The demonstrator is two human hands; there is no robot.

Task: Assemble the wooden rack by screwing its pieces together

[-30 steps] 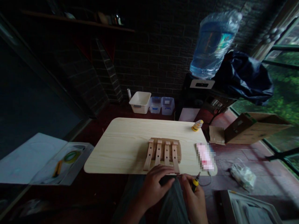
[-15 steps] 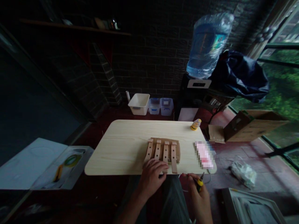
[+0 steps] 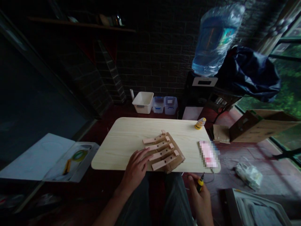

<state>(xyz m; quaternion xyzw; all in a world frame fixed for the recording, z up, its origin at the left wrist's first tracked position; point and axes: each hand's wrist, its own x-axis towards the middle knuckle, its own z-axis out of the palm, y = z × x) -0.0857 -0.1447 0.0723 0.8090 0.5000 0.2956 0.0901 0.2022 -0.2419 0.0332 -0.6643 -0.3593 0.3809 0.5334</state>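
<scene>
Several light wooden strips (image 3: 162, 153) with dark holes lie side by side across a piece of brown cardboard (image 3: 176, 147), on the pale wooden table (image 3: 113, 144). Each strip has a small block at its right end, and the row sits at a slant. My left hand (image 3: 136, 164) is open, fingers stretched out at the left ends of the middle strips; whether it presses on them I cannot tell. Beyond the table's front edge, my right hand (image 3: 201, 194) is closed around a yellow-and-black screwdriver (image 3: 200, 183), its tip pointing up and away.
A small yellow-capped bottle (image 3: 200, 123) stands at the back right of the table. A blurred pink item (image 3: 208, 153) lies near the right edge with a cable. An open white case (image 3: 77, 160) is at left; a cardboard box (image 3: 256, 127) is on the floor at right.
The cardboard with its strips has turned clockwise, so the block ends now face right instead of away. My left hand has shifted left. My right hand keeps hold of the screwdriver.
</scene>
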